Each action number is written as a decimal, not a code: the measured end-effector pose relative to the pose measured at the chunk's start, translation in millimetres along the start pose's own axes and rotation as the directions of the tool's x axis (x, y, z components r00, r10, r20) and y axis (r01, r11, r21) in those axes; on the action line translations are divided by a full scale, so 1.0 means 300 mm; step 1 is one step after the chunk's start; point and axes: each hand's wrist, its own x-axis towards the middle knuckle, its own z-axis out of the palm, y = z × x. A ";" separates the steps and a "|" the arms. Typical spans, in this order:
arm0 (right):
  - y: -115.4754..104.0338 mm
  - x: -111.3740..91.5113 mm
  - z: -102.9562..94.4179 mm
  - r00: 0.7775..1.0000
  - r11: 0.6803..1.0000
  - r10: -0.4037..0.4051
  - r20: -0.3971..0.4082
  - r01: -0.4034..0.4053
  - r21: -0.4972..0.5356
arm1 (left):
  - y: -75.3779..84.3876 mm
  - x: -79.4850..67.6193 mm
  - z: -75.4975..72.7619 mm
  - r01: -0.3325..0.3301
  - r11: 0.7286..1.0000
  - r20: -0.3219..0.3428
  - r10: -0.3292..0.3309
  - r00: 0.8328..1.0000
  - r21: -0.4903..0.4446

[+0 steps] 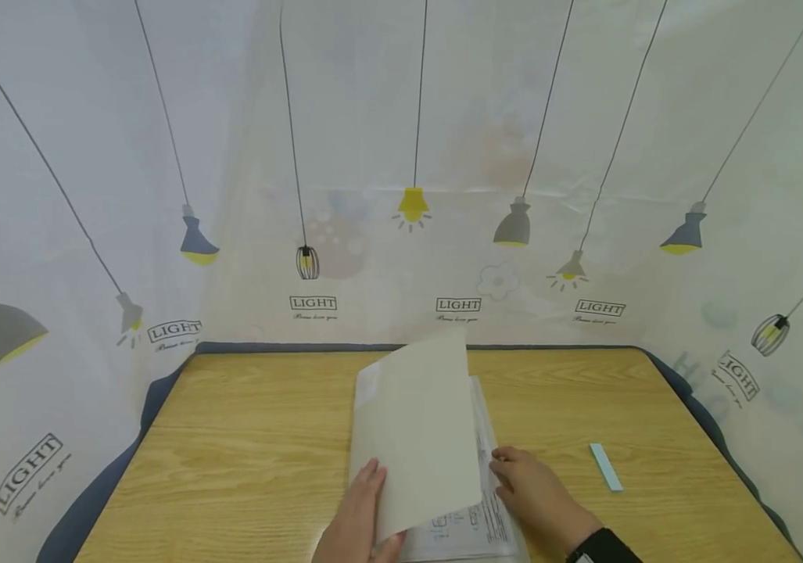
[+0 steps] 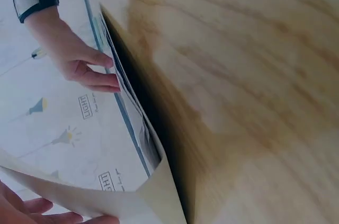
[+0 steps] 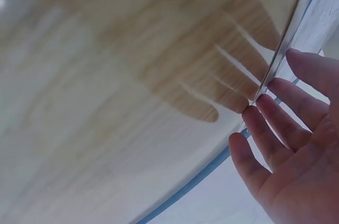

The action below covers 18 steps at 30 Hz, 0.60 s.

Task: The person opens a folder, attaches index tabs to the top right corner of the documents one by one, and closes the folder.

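A cream paper folder lies on the wooden table, its front cover lifted and bent over to the left. Printed sheets lie inside, showing along the right side and at the bottom. My left hand holds the folder at its lower left, fingers against the cover and thumb by the bottom edge. In the left wrist view those fingers are partly cut off. My right hand touches the right edge of the stack. Its fingers are spread and nearly straight along that edge in the right wrist view.
A small light-blue strip lies on the wooden table, right of my right hand. A pale sheet printed with hanging lamps rises behind the table and along both sides. A dark edge borders the tabletop.
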 end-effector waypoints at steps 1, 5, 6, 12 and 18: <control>-0.005 -0.001 -0.001 1.000 1.000 0.019 0.009 -0.019 -0.005 | -0.003 0.000 -0.012 0.000 1.000 -0.014 0.000 1.000 -0.023; -0.019 -0.003 0.000 0.999 0.998 0.047 0.017 -0.046 -0.035 | -0.016 -0.007 -0.076 0.116 0.965 0.032 -0.112 0.993 -0.234; -0.020 -0.003 0.001 0.999 0.998 0.045 0.014 -0.045 -0.046 | -0.021 -0.010 -0.093 0.150 0.937 0.046 -0.143 0.989 -0.316; -0.028 -0.002 -0.004 0.999 0.995 0.041 0.026 -0.038 -0.096 | -0.073 -0.054 -0.167 0.120 0.926 -0.191 -0.198 0.961 -0.357; -0.037 -0.001 -0.021 0.997 0.992 0.057 0.046 -0.051 -0.117 | -0.096 -0.084 -0.235 0.335 0.886 -0.298 -0.430 0.852 -0.321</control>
